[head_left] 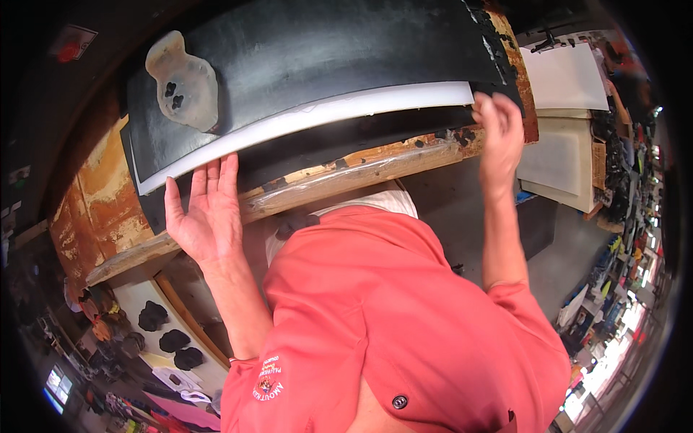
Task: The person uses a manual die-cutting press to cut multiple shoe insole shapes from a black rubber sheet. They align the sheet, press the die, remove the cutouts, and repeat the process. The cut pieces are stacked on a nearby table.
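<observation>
A white sheet (325, 112) shows as a long strip along the near edge of a large smooth black sheet (303, 54), which covers the rest of it. Palm up, my left hand (209, 213) is at the strip's near edge toward the left, fingers stretched and thumb apart, the fingertips touching or just under the edge. My right hand (499, 133) is at the strip's right end, its fingers bent together at the corner and slightly blurred. A translucent, bulb-shaped plastic piece (186, 83) with small black lumps in it rests on the black sheet's left part.
The worn worktable (354, 160) has a wooden front edge close to my body. Down to the left, several black lumps (173, 340) lie on a pale surface. Pale boards (556, 159) stand to the right, beside cluttered shelves.
</observation>
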{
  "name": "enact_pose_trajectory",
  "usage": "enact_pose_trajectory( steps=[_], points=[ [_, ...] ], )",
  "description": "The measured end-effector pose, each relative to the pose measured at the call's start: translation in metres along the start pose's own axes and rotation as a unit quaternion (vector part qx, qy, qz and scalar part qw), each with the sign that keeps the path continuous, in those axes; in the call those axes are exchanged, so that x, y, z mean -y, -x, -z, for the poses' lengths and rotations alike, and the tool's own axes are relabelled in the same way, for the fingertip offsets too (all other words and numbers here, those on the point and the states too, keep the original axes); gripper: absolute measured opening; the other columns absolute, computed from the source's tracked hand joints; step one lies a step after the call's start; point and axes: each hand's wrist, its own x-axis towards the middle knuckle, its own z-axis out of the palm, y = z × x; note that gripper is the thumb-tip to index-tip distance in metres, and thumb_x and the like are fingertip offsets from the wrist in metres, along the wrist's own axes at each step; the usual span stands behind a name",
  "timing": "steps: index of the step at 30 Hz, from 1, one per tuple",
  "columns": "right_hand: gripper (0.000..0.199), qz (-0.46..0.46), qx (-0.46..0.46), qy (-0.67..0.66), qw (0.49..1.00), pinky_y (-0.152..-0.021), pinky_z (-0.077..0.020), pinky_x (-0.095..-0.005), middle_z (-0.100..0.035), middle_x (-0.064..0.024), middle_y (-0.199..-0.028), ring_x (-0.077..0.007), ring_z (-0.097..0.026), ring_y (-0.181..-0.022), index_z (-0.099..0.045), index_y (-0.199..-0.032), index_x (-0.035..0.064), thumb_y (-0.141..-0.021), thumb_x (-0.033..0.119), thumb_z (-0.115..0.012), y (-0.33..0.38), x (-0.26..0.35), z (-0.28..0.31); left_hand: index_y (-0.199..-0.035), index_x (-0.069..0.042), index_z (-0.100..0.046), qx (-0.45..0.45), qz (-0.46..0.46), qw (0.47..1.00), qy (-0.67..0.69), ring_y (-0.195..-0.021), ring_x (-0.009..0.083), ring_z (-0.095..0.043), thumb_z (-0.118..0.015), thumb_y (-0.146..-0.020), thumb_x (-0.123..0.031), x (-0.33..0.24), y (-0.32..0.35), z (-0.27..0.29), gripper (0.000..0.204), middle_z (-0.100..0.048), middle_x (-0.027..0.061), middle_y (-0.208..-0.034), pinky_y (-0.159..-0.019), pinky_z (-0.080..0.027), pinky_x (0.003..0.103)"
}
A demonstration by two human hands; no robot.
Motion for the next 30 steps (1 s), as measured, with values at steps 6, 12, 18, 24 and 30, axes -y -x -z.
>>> enact_pose_trajectory(
  steps=[6,12,18,24,30],
  points=[
    [0.033,0.404,0.362,0.08,0.836,-0.1,-0.0562,-0.0466,-0.071,-0.0199,-0.124,-0.0367,-0.067,-0.117,-0.068,-0.127,-0.001,-0.105,0.023,-0.061,0.088,0.002,-0.096,-0.156,0.023,-0.018,0.095,0.053,0.994,0.012,-0.156,0.0541,-0.024,-0.065,-0.102,-0.02,-0.016,0.004,-0.002,0.083,-0.025,0.039,-0.164,-0.127,-0.036,0.062],
    [0.055,0.5,0.513,0.121,0.687,-0.107,-0.0469,-0.0546,-0.058,-0.0244,-0.143,-0.042,-0.058,-0.129,-0.059,-0.146,0.0066,-0.104,0.043,-0.06,0.096,0.038,-0.225,-0.157,0.021,-0.016,0.112,0.106,0.988,0.006,-0.156,0.0558,-0.021,-0.067,-0.102,-0.028,-0.025,0.002,0.0,0.09,-0.022,0.0381,-0.166,-0.12,-0.049,0.056],
    [0.054,0.442,0.508,0.232,0.702,-0.115,-0.0439,-0.0517,-0.055,-0.0201,-0.153,-0.0409,-0.055,-0.137,-0.05,-0.156,0.0129,-0.108,0.037,-0.053,0.038,-0.017,-0.166,-0.161,0.015,-0.017,0.128,0.133,0.982,0.031,-0.158,0.0546,-0.018,-0.066,-0.102,-0.027,-0.035,-0.002,0.001,0.088,-0.02,0.0357,-0.169,-0.106,-0.061,0.053],
    [0.035,0.427,0.34,0.403,0.735,-0.096,-0.0564,-0.0446,-0.074,-0.017,-0.118,-0.0363,-0.07,-0.111,-0.066,-0.135,0.0133,-0.101,0.015,-0.056,-0.044,-0.043,-0.04,-0.164,0.012,-0.013,0.131,0.131,0.982,0.025,-0.159,0.0523,-0.017,-0.066,-0.103,-0.029,-0.044,-0.006,0.003,0.09,-0.018,0.0321,-0.171,-0.103,-0.064,0.051],
    [0.04,0.345,0.303,0.352,0.816,-0.108,-0.0504,-0.0482,-0.07,-0.0198,-0.13,-0.0374,-0.062,-0.128,-0.067,-0.134,0.0106,-0.104,0.036,-0.059,-0.016,-0.04,-0.064,-0.165,0.008,-0.016,0.142,0.156,0.977,0.027,-0.159,0.0516,-0.017,-0.067,-0.104,-0.028,-0.05,-0.007,0.003,0.088,-0.017,0.0278,-0.173,-0.103,-0.063,0.051]
  ],
)
